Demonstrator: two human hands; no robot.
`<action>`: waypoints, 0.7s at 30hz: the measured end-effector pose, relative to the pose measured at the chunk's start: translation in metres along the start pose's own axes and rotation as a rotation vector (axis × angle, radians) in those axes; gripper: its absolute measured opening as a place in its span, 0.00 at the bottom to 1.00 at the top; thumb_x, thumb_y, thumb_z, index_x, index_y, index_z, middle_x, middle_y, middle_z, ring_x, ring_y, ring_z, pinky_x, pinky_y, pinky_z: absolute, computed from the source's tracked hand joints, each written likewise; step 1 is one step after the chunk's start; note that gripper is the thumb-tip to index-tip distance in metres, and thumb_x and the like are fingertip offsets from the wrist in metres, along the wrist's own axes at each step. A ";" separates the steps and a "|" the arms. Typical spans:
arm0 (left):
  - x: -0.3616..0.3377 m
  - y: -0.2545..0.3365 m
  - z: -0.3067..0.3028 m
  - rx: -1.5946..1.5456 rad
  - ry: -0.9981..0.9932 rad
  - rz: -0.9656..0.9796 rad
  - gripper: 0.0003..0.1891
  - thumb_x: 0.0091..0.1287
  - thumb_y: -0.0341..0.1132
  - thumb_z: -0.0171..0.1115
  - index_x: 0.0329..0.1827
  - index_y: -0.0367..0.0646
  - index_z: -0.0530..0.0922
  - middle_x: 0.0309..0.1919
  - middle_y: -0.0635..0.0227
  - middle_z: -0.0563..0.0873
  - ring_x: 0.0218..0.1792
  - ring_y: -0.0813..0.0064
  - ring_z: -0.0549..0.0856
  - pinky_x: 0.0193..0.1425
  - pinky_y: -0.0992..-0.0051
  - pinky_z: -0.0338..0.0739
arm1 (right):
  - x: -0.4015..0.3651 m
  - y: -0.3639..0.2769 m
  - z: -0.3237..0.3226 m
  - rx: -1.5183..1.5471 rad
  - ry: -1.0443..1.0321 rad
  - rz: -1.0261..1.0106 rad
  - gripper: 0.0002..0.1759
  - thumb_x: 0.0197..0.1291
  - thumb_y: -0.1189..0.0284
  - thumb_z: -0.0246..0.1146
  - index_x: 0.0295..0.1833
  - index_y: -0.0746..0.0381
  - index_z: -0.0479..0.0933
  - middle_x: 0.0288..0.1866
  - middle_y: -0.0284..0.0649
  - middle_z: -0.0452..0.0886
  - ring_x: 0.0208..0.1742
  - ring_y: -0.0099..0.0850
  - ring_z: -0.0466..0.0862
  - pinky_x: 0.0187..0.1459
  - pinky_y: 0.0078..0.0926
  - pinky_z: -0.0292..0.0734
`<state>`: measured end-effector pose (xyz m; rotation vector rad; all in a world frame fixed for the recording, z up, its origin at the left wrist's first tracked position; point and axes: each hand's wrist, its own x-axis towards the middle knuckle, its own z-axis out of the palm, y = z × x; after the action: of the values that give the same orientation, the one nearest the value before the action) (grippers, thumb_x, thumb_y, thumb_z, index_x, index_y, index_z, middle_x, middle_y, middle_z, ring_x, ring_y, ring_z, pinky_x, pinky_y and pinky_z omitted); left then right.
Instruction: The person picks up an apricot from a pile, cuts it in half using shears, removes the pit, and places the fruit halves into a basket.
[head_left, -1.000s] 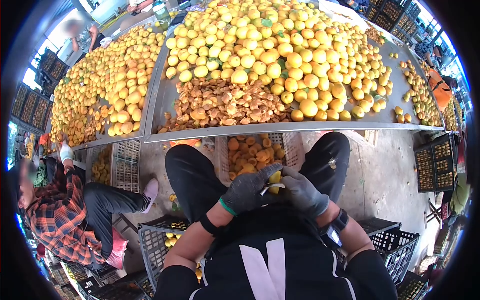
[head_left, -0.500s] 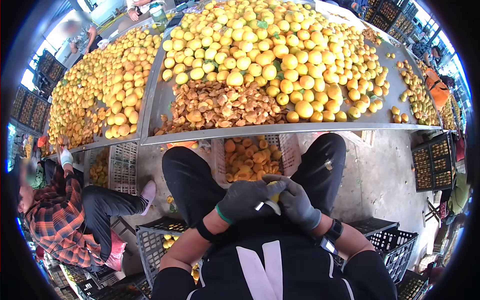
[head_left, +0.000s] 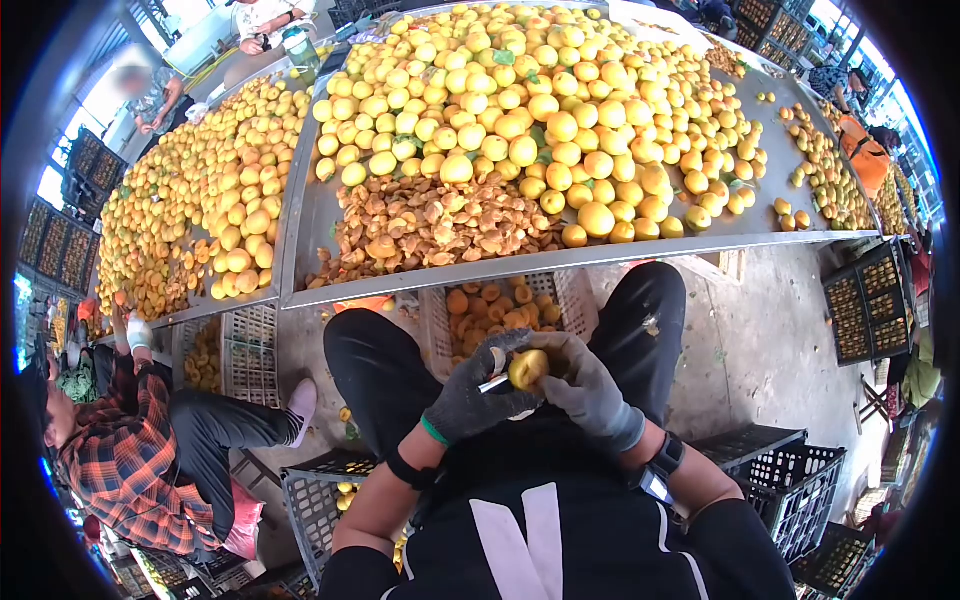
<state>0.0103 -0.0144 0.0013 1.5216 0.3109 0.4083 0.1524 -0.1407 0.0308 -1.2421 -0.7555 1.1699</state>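
My left hand (head_left: 478, 398), in a dark glove with a green cuff, is closed around a slim metal tool, apparently a small knife (head_left: 494, 383). Only a short shiny part of it shows, and its blade is hidden. Beside it, my right hand (head_left: 592, 392), in a grey glove, grips a yellow apricot (head_left: 528, 370) that sits between both hands. The fruit's face towards me looks marked or cut near its middle. Beyond my hands, a light plastic crate (head_left: 578, 300) between my knees holds orange apricot halves (head_left: 490, 318).
A metal table (head_left: 400, 284) bears whole apricots (head_left: 500, 90) and a heap of brown apricot stones (head_left: 430, 222). Black crates (head_left: 795, 490) stand beside me at right and left (head_left: 312, 510). A person in a plaid shirt (head_left: 140, 460) sits at left.
My hands have risen slightly and opened apart around the apricot, which now shows its face. The blade seen earlier below the fruit is hidden. The view has shifted slightly.
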 end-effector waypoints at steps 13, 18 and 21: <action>-0.002 -0.004 0.000 0.525 -0.073 0.143 0.34 0.55 0.39 0.72 0.66 0.48 0.69 0.46 0.56 0.85 0.46 0.55 0.86 0.49 0.65 0.80 | 0.002 0.011 0.000 0.154 -0.004 0.152 0.22 0.65 0.74 0.55 0.63 0.68 0.64 0.52 0.35 0.74 0.50 0.22 0.75 0.56 0.20 0.71; 0.001 0.009 0.002 0.586 -0.104 0.166 0.31 0.55 0.40 0.72 0.63 0.47 0.73 0.46 0.57 0.85 0.46 0.57 0.85 0.49 0.66 0.80 | -0.001 0.023 -0.007 -0.286 -0.087 0.039 0.26 0.60 0.78 0.53 0.65 0.67 0.61 0.46 0.45 0.76 0.45 0.33 0.80 0.52 0.24 0.74; 0.000 0.006 0.001 0.679 -0.138 0.216 0.30 0.54 0.41 0.72 0.60 0.45 0.75 0.47 0.57 0.85 0.46 0.58 0.85 0.49 0.67 0.80 | -0.002 0.036 0.001 -0.364 0.021 -0.167 0.26 0.57 0.79 0.52 0.64 0.65 0.63 0.45 0.53 0.77 0.46 0.44 0.81 0.52 0.30 0.75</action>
<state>0.0104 -0.0154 0.0074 2.2504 0.1814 0.3830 0.1418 -0.1452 -0.0032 -1.4550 -1.0686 0.9059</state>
